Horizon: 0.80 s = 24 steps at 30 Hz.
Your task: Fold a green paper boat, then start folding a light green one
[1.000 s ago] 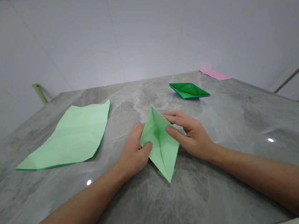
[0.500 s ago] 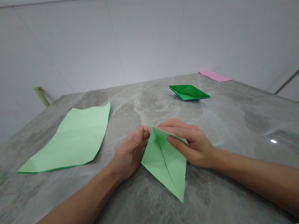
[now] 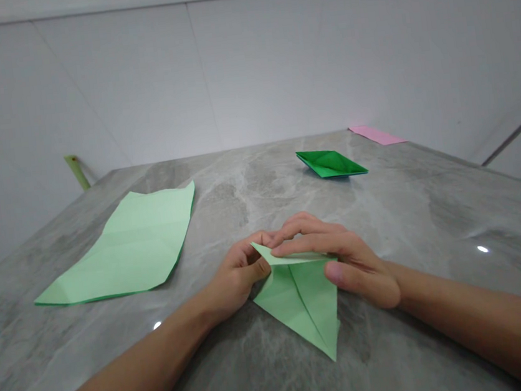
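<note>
A light green folded paper (image 3: 301, 304) lies on the table in front of me, with a crease down its middle and a point toward me. Its far corner is bent over toward me as a flap. My left hand (image 3: 239, 279) pinches the paper's left edge by that flap, thumb on top. Across the flap lie the fingers of my right hand (image 3: 342, 255), pressing on it, with the thumb at the paper's right edge. The paper under my right fingers is partly hidden.
A larger light green sheet (image 3: 134, 244) lies on the left of the grey marbled table (image 3: 250, 190). A dark green folded paper piece (image 3: 332, 163) sits beyond my right hand. Pink paper (image 3: 376, 134) is at the back right, and a green strip (image 3: 77, 172) stands back left.
The far corner of the light green folded paper, raised before, is now folded over toward me. My right fingers have moved on top of it, and my left thumb has come over the edge.
</note>
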Tool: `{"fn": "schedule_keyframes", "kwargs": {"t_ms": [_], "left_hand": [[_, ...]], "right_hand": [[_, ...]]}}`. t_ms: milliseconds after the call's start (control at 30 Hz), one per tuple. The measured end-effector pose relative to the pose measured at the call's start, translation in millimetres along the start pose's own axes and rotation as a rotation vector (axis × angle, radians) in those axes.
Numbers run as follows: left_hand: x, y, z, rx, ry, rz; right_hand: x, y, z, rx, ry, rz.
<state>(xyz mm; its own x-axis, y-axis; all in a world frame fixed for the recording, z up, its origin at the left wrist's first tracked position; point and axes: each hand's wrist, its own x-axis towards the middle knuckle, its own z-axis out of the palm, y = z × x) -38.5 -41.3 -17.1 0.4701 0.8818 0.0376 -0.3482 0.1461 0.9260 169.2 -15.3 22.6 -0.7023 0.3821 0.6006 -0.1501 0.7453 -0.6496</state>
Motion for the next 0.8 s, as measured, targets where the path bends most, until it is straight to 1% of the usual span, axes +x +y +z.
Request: {"fn": "schedule_keyframes", "kwargs": {"t_ms": [100,167,267,367,500,633,700,800], "left_hand": [[0,0,1,-0.008,0.007,-0.008],[1,0,2,-0.008,0.009,0.011],[3,1,3,0.024,0.006,0.055],[4,3,2,0.046,0.008,0.076],[3,7,2,0.013,0.033,0.089],[1,10,3,-0.036,0.004,0.109],[2,10,2,-0.025,-0.026,0.139],[2,9,-1,0.06,-0.052,0.182]], "right_hand": [[-1,1,1,-0.034,0.005,0.007],[-2,2,4,-0.095,0.018,-0.006],[-3,5,8,-0.191,0.081,-0.029],[-4,8,11,-0.215,0.124,-0.029],[-4,9,10,-0.196,0.123,-0.058],[-5,9,8,-0.194,0.096,-0.093],[-5,7,6,-0.217,0.07,-0.104],[-3,1,2,-0.306,0.036,-0.14]]}}
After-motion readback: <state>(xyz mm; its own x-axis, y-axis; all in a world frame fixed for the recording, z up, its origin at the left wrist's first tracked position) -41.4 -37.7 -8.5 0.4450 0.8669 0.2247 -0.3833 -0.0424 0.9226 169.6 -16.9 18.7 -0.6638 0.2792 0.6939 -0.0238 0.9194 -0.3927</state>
